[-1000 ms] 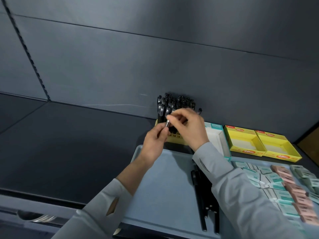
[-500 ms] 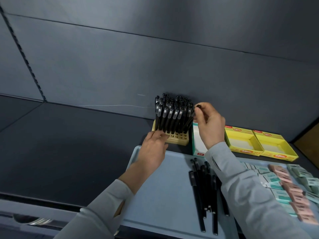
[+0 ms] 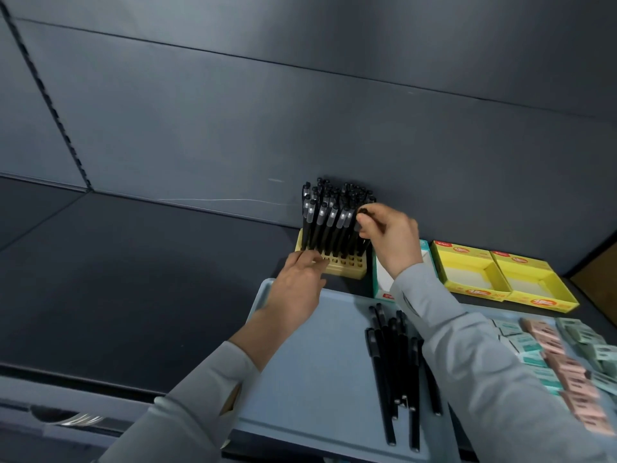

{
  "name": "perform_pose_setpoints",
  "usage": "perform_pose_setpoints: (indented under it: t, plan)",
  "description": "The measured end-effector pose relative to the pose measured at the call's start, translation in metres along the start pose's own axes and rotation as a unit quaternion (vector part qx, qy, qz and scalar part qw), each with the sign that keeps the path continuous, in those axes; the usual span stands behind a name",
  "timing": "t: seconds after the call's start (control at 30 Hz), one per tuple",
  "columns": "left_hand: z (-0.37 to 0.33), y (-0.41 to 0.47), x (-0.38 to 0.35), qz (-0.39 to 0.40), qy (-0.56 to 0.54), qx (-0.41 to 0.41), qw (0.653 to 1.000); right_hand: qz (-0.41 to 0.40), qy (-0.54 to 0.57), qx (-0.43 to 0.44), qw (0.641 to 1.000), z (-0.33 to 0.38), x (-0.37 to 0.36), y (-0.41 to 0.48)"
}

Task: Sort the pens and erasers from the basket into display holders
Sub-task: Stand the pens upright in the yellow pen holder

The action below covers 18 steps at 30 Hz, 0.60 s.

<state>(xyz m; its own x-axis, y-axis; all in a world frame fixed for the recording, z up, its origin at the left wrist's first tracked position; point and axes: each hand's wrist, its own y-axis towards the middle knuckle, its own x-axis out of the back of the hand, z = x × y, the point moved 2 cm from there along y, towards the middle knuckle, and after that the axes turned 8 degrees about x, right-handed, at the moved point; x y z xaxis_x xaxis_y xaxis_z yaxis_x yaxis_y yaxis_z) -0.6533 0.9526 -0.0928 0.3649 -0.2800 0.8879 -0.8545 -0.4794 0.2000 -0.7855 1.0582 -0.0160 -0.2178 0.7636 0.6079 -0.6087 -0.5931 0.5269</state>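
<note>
Dark grey panel point(image 3: 300, 111) rises behind a dark shelf point(image 3: 133, 279). At the shelf's near edge, right of the middle, sits the blue tray point(image 3: 310, 379). Erasers point(image 3: 551, 345) in pink and green wrappers lie along its right side, and a bundle of loose pens point(image 3: 390, 362) lies lengthwise near its middle. Beyond the tray's far edge, against the panel, two yellow boxes point(image 3: 460, 252) stand side by side toward the shelf's right end, with a white box point(image 3: 384, 275) just left of them. Left of that is the holder point(image 3: 344, 265), crowded with upright pens point(image 3: 325, 222). My left hand point(image 3: 297, 289) reaches over the tray's far left corner, fingers straight, tips touching the holder's front. My right hand point(image 3: 390, 238) pinches the top of a pen point(image 3: 362, 212) at the holder's right side; whether its tip sits in a slot I cannot tell
</note>
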Motion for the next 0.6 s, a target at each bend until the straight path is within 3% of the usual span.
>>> perform_pose_setpoints:
  t: [0.23,0.4,0.6]
  plan:
    - [-0.028,-0.023,0.01,0.051,-0.026,0.031,0.998,0.077,-0.082,-0.023,0.993,-0.011,0.048,-0.042]
    - [-0.087,-0.07,-0.003,0.097,-0.028,0.034,0.994,0.165,-0.24,-0.076,0.954,-0.023,0.078,-0.105]
    - [-0.123,-0.097,-0.042,0.107,0.039,0.038,0.993,0.242,-0.291,-0.111,0.919,-0.037,0.076,-0.142]
